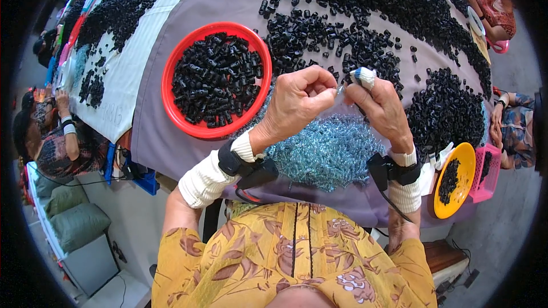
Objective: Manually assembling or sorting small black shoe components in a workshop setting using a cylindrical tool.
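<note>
Above a heap of small, shiny, bluish coil-like pieces, my two hands come close together. My left hand is closed in a pinch, thumb against forefinger. At its fingertips a tiny shiny piece glints in the gap between the hands. My right hand has thumb and fingers bent together, with a white-and-blue wrap on one finger. What its fingertips hold is too small to make out. Left of my hands stands a red round tray filled with small black cylindrical parts.
Loose black parts spread over the far cloth, with a black heap at the right. A yellow plate and a pink basket stand at the right edge. Other people sit at both sides.
</note>
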Motion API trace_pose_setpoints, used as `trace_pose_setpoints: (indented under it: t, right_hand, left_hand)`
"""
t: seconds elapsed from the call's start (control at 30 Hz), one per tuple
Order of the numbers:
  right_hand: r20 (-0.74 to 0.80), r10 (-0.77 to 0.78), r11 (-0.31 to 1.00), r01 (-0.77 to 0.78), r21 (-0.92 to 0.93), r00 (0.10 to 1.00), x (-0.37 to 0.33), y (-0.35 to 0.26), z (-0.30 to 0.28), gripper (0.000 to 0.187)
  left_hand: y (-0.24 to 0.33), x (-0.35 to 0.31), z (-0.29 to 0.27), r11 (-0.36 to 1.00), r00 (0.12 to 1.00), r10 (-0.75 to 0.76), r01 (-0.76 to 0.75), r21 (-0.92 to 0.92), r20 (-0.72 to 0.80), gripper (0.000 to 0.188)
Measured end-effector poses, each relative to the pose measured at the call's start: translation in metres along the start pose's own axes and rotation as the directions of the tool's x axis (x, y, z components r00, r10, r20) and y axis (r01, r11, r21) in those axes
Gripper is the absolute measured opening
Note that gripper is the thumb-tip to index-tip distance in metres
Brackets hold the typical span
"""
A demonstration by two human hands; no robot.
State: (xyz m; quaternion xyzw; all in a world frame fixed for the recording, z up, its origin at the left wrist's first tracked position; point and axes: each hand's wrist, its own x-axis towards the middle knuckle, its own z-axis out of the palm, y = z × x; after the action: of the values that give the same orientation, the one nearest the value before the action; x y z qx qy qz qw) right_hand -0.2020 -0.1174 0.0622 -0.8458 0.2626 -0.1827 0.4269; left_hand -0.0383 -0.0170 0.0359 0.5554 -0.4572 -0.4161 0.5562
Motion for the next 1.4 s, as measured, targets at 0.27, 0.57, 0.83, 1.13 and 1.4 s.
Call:
trace_pose_setpoints:
  t: [0.27, 0.57, 0.83, 1.13, 1.4]
  right_hand:
    - [0.012, 0.106, 0.974, -0.106, 0.199, 0.994, 0.0, 0.004, 0.006, 0.024]
    - [-0.031, -0.321, 0.9, 0.295, -0.321, 0.947, 0.001, 0.007, 0.003, 0.018]
    - [-0.09, 0.141, 0.931, -0.101, 0.35, 0.986, -0.004, 0.006, 0.022, 0.016]
    - [-0.118, 0.108, 0.896, -0.045, 0.442, 0.987, -0.003, 0.006, 0.025, 0.015]
    - [-0.054, -0.123, 0.978, 0.111, -0.178, 0.991, 0.0, -0.002, 0.007, 0.014]
  left_hand:
    - [-0.002, -0.001, 0.007, 0.928, 0.95, 0.3, -0.269, 0.259, -0.087, 0.009]
    - [-0.005, 0.002, -0.001, 0.999, 0.999, -0.038, 0.039, -0.017, 0.021, 0.009]
    - [0.003, -0.002, 0.007, 0.993, 0.99, 0.088, -0.077, 0.095, -0.113, 0.008]
    - [-0.005, 0.002, 0.01, 0.922, 0.94, 0.318, -0.275, 0.273, -0.124, 0.009]
    - [0.001, 0.001, 0.004, 0.99, 0.997, 0.06, -0.053, 0.133, -0.047, 0.009]
